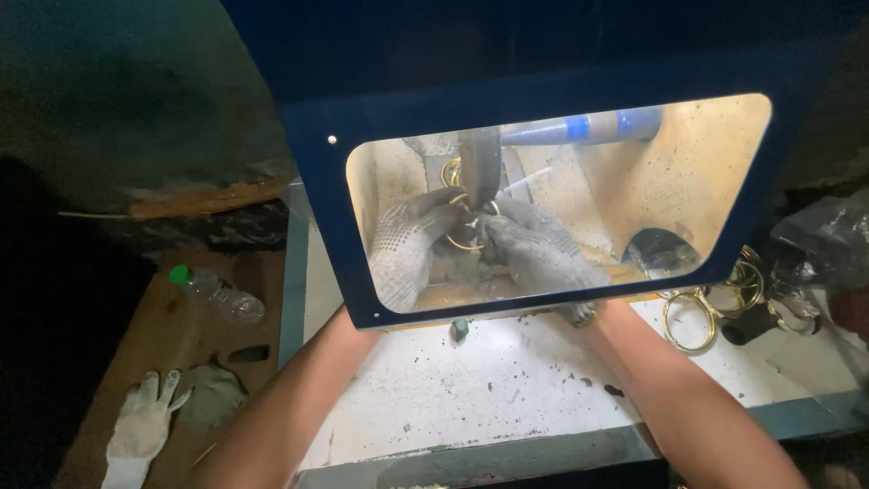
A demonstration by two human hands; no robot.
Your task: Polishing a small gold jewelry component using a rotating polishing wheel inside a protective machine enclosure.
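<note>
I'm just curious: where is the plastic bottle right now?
In the head view, the plastic bottle lies on its side at the left, on the brown board beside the blue-framed window, above the spare white glove.

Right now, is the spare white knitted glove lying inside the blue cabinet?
No, the white knitted glove lies outside the blue cabinet, on the brown board.

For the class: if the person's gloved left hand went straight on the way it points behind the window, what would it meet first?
Probably the brass ring that the left hand already grips, then the upright grey wheel just beyond it. Depth through the window is unclear.
</note>
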